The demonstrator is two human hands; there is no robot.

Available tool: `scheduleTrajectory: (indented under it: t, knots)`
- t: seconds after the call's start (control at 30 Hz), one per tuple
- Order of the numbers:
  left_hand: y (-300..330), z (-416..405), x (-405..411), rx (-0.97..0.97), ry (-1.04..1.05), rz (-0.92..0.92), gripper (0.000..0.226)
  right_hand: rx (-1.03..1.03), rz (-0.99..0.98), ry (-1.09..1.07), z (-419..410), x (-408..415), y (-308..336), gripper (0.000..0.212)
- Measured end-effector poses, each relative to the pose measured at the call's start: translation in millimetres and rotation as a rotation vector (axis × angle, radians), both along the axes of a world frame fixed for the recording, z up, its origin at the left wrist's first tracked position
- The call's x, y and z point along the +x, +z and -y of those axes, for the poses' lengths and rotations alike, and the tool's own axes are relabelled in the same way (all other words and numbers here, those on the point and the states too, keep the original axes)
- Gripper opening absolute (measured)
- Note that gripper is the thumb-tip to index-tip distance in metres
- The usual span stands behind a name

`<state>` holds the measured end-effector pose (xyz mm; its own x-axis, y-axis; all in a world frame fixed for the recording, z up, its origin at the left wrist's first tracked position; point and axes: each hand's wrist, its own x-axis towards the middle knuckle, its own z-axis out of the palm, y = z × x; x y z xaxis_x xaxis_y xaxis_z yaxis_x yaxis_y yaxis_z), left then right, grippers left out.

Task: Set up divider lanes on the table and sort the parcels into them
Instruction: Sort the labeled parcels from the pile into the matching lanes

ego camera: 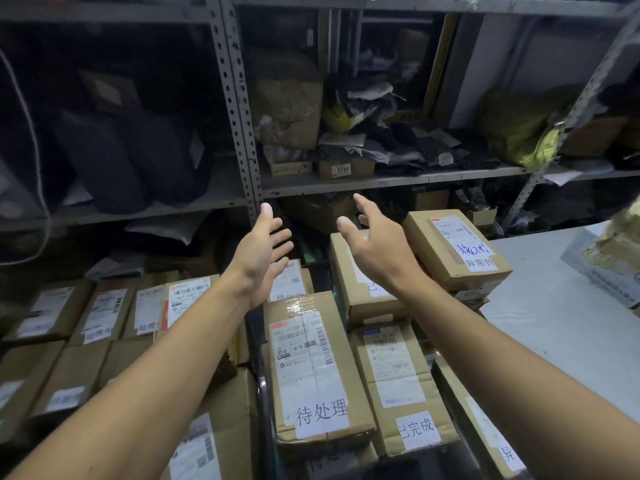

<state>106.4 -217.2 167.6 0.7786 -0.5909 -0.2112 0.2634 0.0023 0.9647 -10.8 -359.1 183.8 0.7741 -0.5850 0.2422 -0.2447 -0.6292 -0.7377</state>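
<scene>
Both your arms reach forward over the stacked parcels, and neither hand has hold of anything. Your left hand [265, 251] is held edge-on, palm turned inward, its fingers [282, 237] straight and loosely spread. Your right hand [375, 242] is palm down with the thumb splayed out and the fingers [363, 204] stretched toward the metal shelf [381, 183] behind.

The parcels sit below and between your hands, apart from the fingers. Directly under the gap between your wrists lies a cardboard parcel [311, 368] sealed with clear tape, carrying a printed shipping label and a white slip with the handwritten characters 待处理. Just beside it on the right lies a second box [398, 386] with a white slip reading 已完成. Under your right hand is another brown box [356, 282], partly hidden by the hand. Beyond your right wrist a box [457, 251] rests on top of others, marked in blue pen above a slip reading 异常件.

To the left, rows of similar labelled boxes [104, 310] lie close together. The pale desk [554, 323] shows at the right, next to the stacks.
</scene>
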Motion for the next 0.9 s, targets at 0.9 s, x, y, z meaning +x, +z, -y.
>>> scheduleTrajectory:
  t: [0.9]
  knots:
    - [-169.1, -460.8, 256.8, 0.596, 0.508, 0.121, 0.048, 0.214, -0.539, 0.491, -405.0, 329.6, -147.0, 0.062]
